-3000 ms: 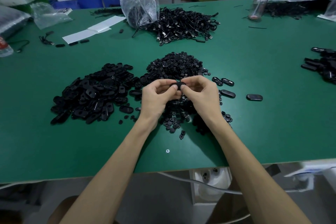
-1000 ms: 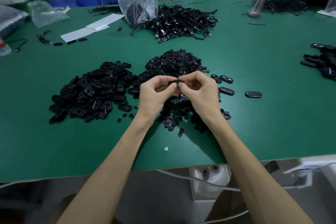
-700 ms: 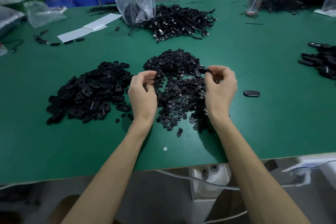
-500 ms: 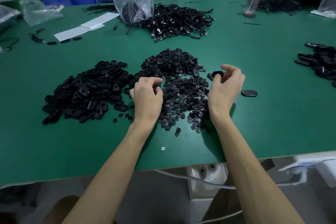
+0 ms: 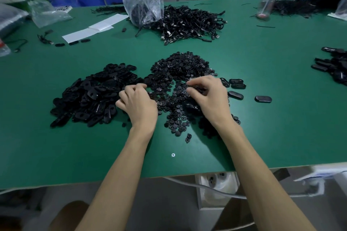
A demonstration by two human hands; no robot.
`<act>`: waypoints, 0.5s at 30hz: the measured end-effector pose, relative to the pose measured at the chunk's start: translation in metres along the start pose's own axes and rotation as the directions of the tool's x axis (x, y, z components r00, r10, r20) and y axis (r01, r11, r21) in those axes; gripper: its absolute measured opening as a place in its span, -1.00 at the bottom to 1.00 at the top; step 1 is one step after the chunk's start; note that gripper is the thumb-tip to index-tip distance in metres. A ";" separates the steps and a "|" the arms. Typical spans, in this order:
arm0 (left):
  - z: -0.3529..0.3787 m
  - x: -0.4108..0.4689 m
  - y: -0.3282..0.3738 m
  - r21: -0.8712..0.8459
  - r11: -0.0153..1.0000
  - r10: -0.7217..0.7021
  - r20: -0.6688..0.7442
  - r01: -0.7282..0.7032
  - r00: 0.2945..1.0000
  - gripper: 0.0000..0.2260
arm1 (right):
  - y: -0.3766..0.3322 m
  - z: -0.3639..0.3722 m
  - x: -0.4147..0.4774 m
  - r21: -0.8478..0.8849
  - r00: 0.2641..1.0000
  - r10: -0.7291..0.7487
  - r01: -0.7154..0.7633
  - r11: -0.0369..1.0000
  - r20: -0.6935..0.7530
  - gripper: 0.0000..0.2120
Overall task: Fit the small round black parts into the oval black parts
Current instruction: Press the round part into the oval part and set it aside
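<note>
The hands no longer meet over the middle. The left hand now sits at the edge of the oval parts heap. The right hand picks in the round parts pile, and one more finished oval part lies just right of it.

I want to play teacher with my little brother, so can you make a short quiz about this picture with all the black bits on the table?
1. True or false: the left hand is at the edge of the pile of oval parts.
2. What does the right hand reach into? A) the pile of small round parts; B) a bowl of water; C) a cardboard box.
3. Fill in: the few oval parts lying apart are to the ___ of the right hand.

Key: 1 true; 2 A; 3 right.
</note>
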State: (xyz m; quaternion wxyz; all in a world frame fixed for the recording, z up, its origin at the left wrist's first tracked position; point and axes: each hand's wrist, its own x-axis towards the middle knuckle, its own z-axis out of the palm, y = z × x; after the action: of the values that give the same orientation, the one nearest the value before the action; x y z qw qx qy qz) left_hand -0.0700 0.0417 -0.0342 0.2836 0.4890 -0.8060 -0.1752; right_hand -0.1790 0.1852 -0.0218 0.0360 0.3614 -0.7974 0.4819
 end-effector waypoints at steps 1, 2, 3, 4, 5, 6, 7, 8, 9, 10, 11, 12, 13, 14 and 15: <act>0.001 -0.001 0.000 0.030 1.000 0.008 0.024 -0.009 1.000 -0.49 | -0.001 0.003 0.000 -0.016 0.995 -0.039 0.041 0.999 0.088 -0.83; 0.002 -0.001 0.000 0.051 0.998 0.021 0.037 -0.023 0.999 -0.53 | 0.000 0.005 -0.001 -0.030 0.985 -0.063 0.068 0.997 0.162 -0.81; 0.003 -0.001 0.000 0.063 0.997 0.032 0.041 -0.034 0.999 -0.57 | 0.001 0.006 0.000 -0.050 0.973 -0.071 0.084 0.995 0.219 -0.78; 0.003 -0.001 0.000 0.069 0.997 0.036 0.043 -0.039 0.998 -0.61 | 0.003 0.008 0.000 -0.079 0.964 -0.069 0.092 0.993 0.255 -0.76; 0.003 0.000 0.000 0.067 0.997 0.034 0.044 -0.037 0.998 -0.65 | 0.005 0.009 0.000 -0.110 0.961 -0.063 0.096 0.989 0.270 -0.76; 0.004 0.001 -0.001 0.055 0.998 0.030 0.040 -0.033 0.999 -0.70 | 0.007 0.009 0.000 -0.136 0.961 -0.058 0.098 0.986 0.271 -0.77; 0.004 0.001 -0.001 0.038 0.999 0.026 0.034 -0.027 0.999 -0.73 | 0.009 0.010 0.000 -0.152 0.962 -0.057 0.100 0.983 0.267 -0.79; 0.004 0.002 -0.001 0.022 0.999 0.023 0.029 -0.023 0.999 -0.76 | 0.009 0.011 0.001 -0.158 0.964 -0.057 0.101 0.982 0.261 -0.82; 0.004 0.002 0.000 0.009 1.000 0.024 0.023 -0.024 0.999 -0.77 | 0.009 0.012 0.001 -0.156 0.966 -0.057 0.099 0.983 0.253 -0.86; 0.004 0.002 0.000 -0.006 1.000 0.028 0.016 -0.028 0.999 -0.77 | 0.009 0.013 0.002 -0.148 0.968 -0.054 0.092 0.985 0.246 -0.90; 0.004 0.002 0.001 -0.025 0.999 0.036 0.004 -0.036 0.999 -0.78 | 0.009 0.013 0.002 -0.138 0.970 -0.046 0.080 0.987 0.240 -0.94; 0.004 0.002 0.001 -0.055 0.997 0.049 -0.016 -0.050 0.999 -0.80 | 0.010 0.013 0.002 -0.126 0.971 -0.036 0.067 0.990 0.234 -0.96; 0.004 0.002 0.001 -0.097 0.993 0.068 -0.040 -0.072 0.997 -0.83 | 0.010 0.013 0.002 -0.113 0.974 -0.028 0.055 0.992 0.227 -0.98; 0.004 0.002 0.001 -0.147 0.984 0.097 -0.062 -0.105 0.993 -0.86 | 0.010 0.012 0.002 -0.101 0.976 -0.023 0.046 0.994 0.215 -0.98; 0.003 0.002 0.002 -0.205 0.968 0.132 -0.076 -0.145 0.988 -0.89 | 0.010 0.012 0.002 -0.094 0.980 -0.019 0.038 0.995 0.199 -0.98</act>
State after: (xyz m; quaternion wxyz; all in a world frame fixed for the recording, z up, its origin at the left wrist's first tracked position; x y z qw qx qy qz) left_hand -0.0743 0.0408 -0.0350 0.3697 0.4041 -0.8062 -0.2238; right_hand -0.1832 0.1773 -0.0352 -0.0190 0.4168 -0.8141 0.4038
